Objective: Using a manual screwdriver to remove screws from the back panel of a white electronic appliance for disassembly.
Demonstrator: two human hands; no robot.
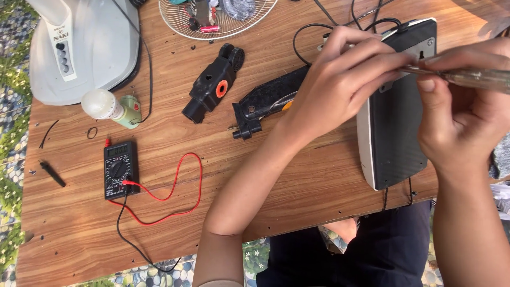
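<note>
My left hand (348, 74) rests over the top end of a white-edged device with a black ribbed panel (396, 138), its fingertips pinching the metal tip of a screwdriver. My right hand (459, 106) grips the clear handle of that screwdriver (473, 78), which lies level across the device's upper corner. Under my left wrist a black plastic housing with an orange part (263, 103) lies on the wooden table (297, 180).
A black motor-like part with an orange ring (212, 85) lies at centre. A black multimeter (120, 169) with red and black leads sits at left, a bulb in a socket (109, 106) above it. A white fan base (79, 45) and a wire fan grille (218, 18) stand behind.
</note>
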